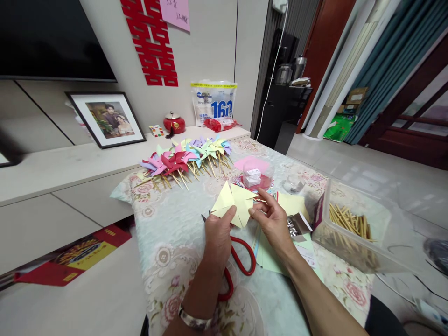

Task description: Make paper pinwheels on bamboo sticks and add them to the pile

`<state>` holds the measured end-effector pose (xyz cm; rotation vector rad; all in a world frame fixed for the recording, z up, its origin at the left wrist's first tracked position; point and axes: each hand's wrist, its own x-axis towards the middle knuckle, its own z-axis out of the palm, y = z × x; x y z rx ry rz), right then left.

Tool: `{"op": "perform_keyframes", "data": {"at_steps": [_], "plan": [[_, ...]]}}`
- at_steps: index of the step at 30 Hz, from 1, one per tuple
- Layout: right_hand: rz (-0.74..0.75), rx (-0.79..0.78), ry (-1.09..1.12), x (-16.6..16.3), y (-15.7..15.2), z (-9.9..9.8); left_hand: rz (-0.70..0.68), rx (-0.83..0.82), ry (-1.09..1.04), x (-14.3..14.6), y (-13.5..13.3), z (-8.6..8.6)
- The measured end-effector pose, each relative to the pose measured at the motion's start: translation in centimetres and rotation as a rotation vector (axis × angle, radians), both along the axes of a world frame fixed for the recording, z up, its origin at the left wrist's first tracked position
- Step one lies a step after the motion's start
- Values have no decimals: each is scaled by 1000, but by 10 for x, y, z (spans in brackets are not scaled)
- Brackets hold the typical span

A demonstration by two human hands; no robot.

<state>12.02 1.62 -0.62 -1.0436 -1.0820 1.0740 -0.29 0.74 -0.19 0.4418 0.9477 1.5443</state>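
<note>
A pale yellow paper square, with slits cut in from its corners, is held up over the table in front of me. My left hand grips its lower left part, thumb on top. On the right side, my right hand has thumb and index finger at the paper's edge, in a pinch. Beneath my left hand lie scissors with red handles, their blades partly hidden. Stacked coloured paper lies under my right forearm, beside a small open box of metal pins or clips.
Finished paper pinwheels on sticks lie at the table's back left. A clear bin of wooden sticks stands at the right edge. Behind the paper are a round plastic tub and a small clear container. A cabinet adjoins the table.
</note>
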Motion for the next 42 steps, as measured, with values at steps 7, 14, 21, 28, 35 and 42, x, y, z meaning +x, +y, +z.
{"op": "perform_keyframes", "data": {"at_steps": [7, 14, 21, 28, 35, 42], "plan": [[-29, 7, -18, 0, 1, -2, -3, -19, 12, 0, 1, -2], [-53, 63, 4, 0, 2, -3, 12, 6, 31, 1, 0, -4], [-24, 63, -2, 1, 2, -4, 6, 27, 34, 0, 0, -7], [0, 68, -19, 0, 1, -2, 10, 15, 27, 2, -1, -7], [6, 68, -21, 1, 0, -2, 5, -6, 28, 1, -1, -4], [-16, 74, -43, 1, 1, -2, -23, -6, 52, 2, -2, -2]]}}
